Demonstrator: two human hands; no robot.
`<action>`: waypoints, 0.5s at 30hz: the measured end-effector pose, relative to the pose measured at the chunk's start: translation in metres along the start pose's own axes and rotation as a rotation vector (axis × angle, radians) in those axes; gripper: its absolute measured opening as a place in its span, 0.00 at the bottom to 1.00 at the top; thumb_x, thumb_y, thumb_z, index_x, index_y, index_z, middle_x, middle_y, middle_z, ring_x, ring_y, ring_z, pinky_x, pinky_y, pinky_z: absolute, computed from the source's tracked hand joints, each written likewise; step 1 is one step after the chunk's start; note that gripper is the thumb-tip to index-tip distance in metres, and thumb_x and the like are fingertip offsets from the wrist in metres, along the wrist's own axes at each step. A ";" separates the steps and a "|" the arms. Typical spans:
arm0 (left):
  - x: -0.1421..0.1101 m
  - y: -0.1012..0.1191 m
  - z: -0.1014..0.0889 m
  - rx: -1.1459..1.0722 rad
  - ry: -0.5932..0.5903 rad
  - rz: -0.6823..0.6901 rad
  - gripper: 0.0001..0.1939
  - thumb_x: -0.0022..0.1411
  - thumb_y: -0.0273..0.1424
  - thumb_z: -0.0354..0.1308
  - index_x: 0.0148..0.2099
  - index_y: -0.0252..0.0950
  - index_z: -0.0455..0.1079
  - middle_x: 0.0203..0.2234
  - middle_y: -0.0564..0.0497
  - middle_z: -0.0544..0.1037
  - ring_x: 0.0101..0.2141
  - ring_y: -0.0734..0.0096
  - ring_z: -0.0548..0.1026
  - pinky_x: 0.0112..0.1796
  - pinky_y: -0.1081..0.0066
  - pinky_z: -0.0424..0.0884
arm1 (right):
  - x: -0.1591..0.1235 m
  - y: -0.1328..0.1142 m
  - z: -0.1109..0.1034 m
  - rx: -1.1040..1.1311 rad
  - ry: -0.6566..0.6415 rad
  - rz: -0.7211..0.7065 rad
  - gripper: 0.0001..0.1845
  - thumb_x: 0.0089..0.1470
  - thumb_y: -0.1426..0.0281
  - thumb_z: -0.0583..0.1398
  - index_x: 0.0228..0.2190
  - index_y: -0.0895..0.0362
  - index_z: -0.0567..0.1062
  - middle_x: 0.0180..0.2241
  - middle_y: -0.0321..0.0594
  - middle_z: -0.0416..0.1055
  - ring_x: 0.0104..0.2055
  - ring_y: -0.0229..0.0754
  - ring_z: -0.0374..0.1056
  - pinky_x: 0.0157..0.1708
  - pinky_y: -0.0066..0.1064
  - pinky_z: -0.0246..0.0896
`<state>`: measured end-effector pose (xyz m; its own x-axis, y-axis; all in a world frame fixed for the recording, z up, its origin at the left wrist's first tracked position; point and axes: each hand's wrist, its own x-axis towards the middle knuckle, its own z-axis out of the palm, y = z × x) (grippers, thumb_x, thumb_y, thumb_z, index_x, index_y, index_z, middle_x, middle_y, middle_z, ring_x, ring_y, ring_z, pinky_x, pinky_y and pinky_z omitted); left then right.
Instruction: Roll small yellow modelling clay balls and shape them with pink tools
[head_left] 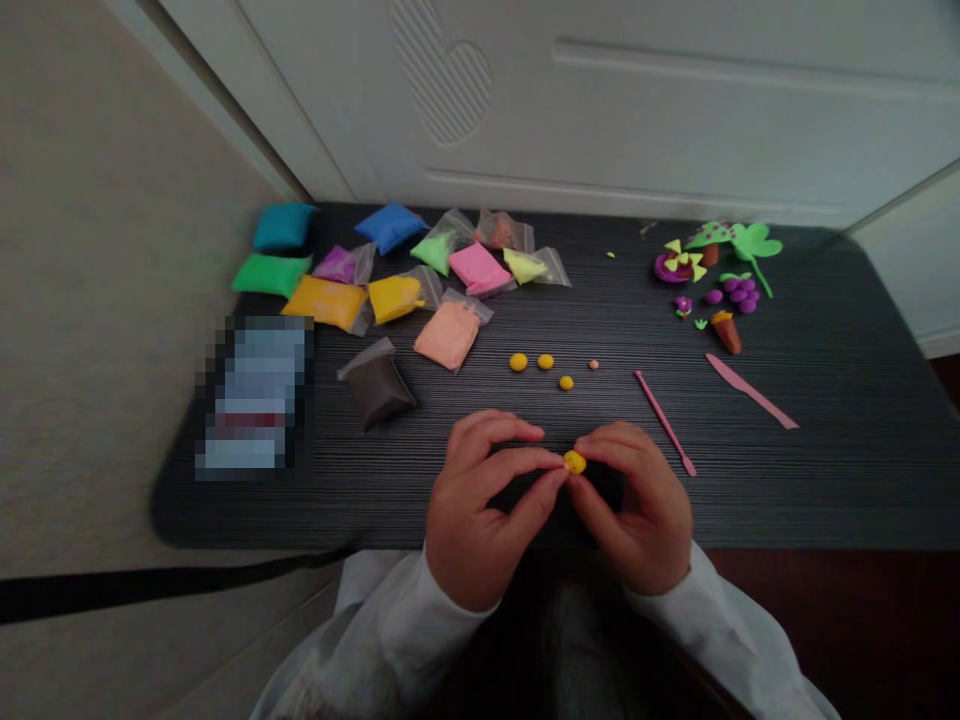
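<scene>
Near the table's front edge, my right hand (637, 505) pinches a small yellow clay ball (575, 462) between thumb and forefinger. Dark specks show on the ball's surface. My left hand (487, 505) has its thumb and forefinger pressed together against the ball's left side, with a tiny pale bit at the tips that is too small to name; its other fingers are bent and apart. Just beyond my hands lie a larger yellow clay ball (518, 362), two more yellow clay balls (546, 362) and a tiny peach clay ball (593, 365).
Right of my hands lie a thin pink modelling tool (666, 424) and a pink plastic knife (752, 391). Finished clay pieces, including purple grapes (741, 292), stand at back right. Bags of coloured clay (448, 332) fill the left, beside a blurred phone-like object (255, 395).
</scene>
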<state>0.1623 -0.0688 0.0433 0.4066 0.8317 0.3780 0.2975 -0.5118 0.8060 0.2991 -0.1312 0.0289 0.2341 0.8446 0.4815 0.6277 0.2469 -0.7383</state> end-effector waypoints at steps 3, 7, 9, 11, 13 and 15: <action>-0.001 -0.001 0.000 -0.025 -0.006 0.005 0.08 0.49 0.22 0.61 0.33 0.39 0.73 0.33 0.51 0.74 0.42 0.66 0.69 0.45 0.61 0.67 | -0.001 0.001 0.000 0.006 -0.005 0.004 0.17 0.45 0.78 0.60 0.39 0.54 0.69 0.34 0.39 0.70 0.38 0.41 0.66 0.40 0.41 0.62; -0.002 -0.002 0.000 -0.043 -0.001 0.005 0.09 0.48 0.23 0.62 0.34 0.38 0.73 0.34 0.51 0.74 0.41 0.66 0.69 0.45 0.61 0.66 | -0.001 0.002 0.000 0.018 -0.003 0.007 0.18 0.44 0.79 0.61 0.39 0.54 0.69 0.35 0.39 0.70 0.39 0.41 0.66 0.41 0.41 0.61; -0.002 -0.002 0.000 -0.046 0.001 0.005 0.08 0.49 0.22 0.61 0.33 0.38 0.73 0.33 0.51 0.74 0.41 0.67 0.69 0.45 0.62 0.66 | -0.001 0.002 0.000 0.021 -0.002 0.004 0.19 0.44 0.79 0.61 0.39 0.54 0.68 0.35 0.39 0.70 0.39 0.41 0.66 0.41 0.40 0.61; -0.002 -0.002 0.000 -0.045 0.001 0.008 0.09 0.49 0.22 0.61 0.33 0.38 0.73 0.34 0.51 0.74 0.41 0.67 0.69 0.45 0.62 0.66 | 0.000 0.002 -0.001 0.025 -0.005 0.000 0.19 0.44 0.79 0.60 0.39 0.54 0.68 0.34 0.39 0.70 0.38 0.41 0.66 0.40 0.40 0.61; -0.001 -0.003 0.001 -0.040 0.001 0.016 0.09 0.49 0.21 0.61 0.33 0.38 0.73 0.34 0.51 0.73 0.42 0.67 0.69 0.46 0.62 0.66 | 0.000 0.001 -0.001 0.025 -0.009 -0.003 0.18 0.44 0.80 0.60 0.39 0.54 0.68 0.34 0.39 0.70 0.38 0.41 0.66 0.41 0.40 0.61; -0.001 -0.004 0.002 -0.035 -0.001 0.030 0.09 0.49 0.21 0.61 0.34 0.38 0.73 0.34 0.51 0.74 0.42 0.66 0.69 0.46 0.62 0.66 | 0.000 0.001 -0.001 0.030 -0.010 -0.003 0.18 0.44 0.80 0.60 0.39 0.55 0.69 0.34 0.39 0.70 0.38 0.41 0.66 0.40 0.40 0.61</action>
<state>0.1626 -0.0678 0.0393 0.4158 0.8157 0.4022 0.2543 -0.5289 0.8097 0.3005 -0.1315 0.0286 0.2246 0.8483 0.4794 0.6063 0.2635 -0.7503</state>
